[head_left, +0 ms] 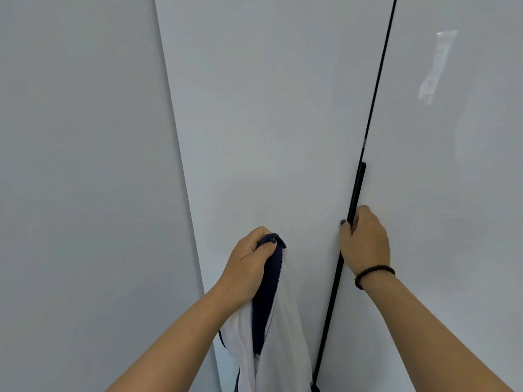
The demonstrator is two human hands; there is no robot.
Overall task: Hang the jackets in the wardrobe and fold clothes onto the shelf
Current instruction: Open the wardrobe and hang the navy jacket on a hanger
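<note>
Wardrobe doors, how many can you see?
2. The left door is behind the jacket; the right door is beside it, past the black handle. More may be out of view.

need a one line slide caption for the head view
Left hand grips a white and navy jacket while the right hand holds the black handle of a closed white wardrobe door.

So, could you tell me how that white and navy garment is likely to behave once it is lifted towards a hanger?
The garment is probably floppy: it hangs limp and bunched below the left hand. It seems light, since a one-handed grip at its navy edge carries it. It may slip or swing while the right hand pulls the wardrobe door's black handle.
</note>
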